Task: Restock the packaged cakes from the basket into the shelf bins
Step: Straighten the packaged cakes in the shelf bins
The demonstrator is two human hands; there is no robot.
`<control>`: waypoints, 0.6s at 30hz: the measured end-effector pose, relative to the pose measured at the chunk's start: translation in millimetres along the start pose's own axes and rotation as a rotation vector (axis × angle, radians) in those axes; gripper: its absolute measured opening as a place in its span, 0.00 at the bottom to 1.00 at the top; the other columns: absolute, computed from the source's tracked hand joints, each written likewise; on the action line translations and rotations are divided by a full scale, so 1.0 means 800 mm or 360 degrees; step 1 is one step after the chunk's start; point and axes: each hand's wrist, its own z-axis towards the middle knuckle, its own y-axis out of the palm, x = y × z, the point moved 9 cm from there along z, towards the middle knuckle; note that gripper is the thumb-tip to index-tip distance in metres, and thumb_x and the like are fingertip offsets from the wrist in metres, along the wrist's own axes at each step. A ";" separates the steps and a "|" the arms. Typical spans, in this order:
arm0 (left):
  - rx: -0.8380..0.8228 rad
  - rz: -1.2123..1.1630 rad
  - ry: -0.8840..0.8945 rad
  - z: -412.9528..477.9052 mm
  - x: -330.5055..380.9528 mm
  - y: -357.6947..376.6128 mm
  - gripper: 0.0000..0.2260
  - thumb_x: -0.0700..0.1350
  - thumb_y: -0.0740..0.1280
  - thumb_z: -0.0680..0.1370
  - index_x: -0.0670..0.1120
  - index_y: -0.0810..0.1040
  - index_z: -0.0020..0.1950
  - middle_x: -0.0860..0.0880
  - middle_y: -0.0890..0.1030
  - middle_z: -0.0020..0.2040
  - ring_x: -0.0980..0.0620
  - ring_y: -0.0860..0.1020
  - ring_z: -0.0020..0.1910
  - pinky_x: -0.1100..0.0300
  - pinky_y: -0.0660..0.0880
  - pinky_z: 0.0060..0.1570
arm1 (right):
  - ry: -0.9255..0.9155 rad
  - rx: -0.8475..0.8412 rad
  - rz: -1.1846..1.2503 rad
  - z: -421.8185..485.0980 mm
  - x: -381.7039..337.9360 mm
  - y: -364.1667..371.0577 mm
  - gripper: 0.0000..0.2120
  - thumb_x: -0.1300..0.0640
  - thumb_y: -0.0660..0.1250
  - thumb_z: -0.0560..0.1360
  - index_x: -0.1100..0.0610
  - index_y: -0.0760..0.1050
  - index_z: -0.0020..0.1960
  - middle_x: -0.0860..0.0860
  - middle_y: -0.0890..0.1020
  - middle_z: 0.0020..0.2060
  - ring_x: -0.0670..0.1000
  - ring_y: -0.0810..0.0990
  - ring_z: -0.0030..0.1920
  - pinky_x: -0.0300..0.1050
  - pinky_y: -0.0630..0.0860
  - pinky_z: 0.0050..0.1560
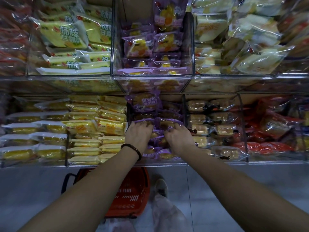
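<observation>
At frame centre, the left hand (138, 133) and right hand (179, 137) are curling their fingers (144, 126) around purple cakes (168, 122) in the bin (160, 162), above the basket (132, 198).

Head view, steeply downward, close.

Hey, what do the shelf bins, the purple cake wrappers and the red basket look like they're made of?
Shelf bins: probably clear acrylic or similar hard plastic, see-through walls with glossy edges. Purple cake wrappers: thin shiny plastic film, crinkled and catching glare. Red basket: looks like moulded plastic, dull finish, slotted sides.
</observation>
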 end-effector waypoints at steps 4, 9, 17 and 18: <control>0.0020 -0.0037 -0.0028 -0.012 -0.012 0.000 0.17 0.53 0.78 0.71 0.58 0.81 0.58 0.54 0.86 0.49 0.46 0.81 0.53 0.50 0.71 0.56 | 0.0036 0.0005 -0.0060 -0.001 0.004 -0.003 0.18 0.50 0.72 0.75 0.51 0.77 0.64 0.53 0.83 0.60 0.59 0.75 0.66 0.53 0.72 0.63; 0.0009 0.0027 -0.0036 -0.027 -0.028 -0.007 0.22 0.54 0.81 0.69 0.60 0.82 0.61 0.54 0.86 0.49 0.45 0.77 0.52 0.51 0.71 0.53 | 0.0186 0.0065 -0.0018 -0.004 0.019 -0.025 0.16 0.52 0.72 0.77 0.52 0.78 0.63 0.53 0.83 0.58 0.57 0.78 0.60 0.52 0.76 0.55; -0.0030 0.0134 -0.0003 -0.026 -0.019 -0.017 0.18 0.41 0.69 0.79 0.61 0.80 0.64 0.53 0.84 0.46 0.45 0.74 0.55 0.51 0.67 0.56 | 0.0289 0.0036 0.0064 0.002 0.021 -0.037 0.10 0.64 0.67 0.80 0.56 0.79 0.61 0.52 0.84 0.52 0.56 0.85 0.50 0.48 0.72 0.38; -0.0045 0.0154 0.0001 -0.026 -0.018 -0.016 0.18 0.41 0.69 0.79 0.61 0.80 0.64 0.53 0.84 0.45 0.46 0.74 0.55 0.51 0.67 0.56 | 0.0267 0.0029 0.0079 0.006 0.021 -0.038 0.10 0.65 0.67 0.80 0.56 0.80 0.59 0.52 0.84 0.51 0.56 0.85 0.49 0.48 0.73 0.38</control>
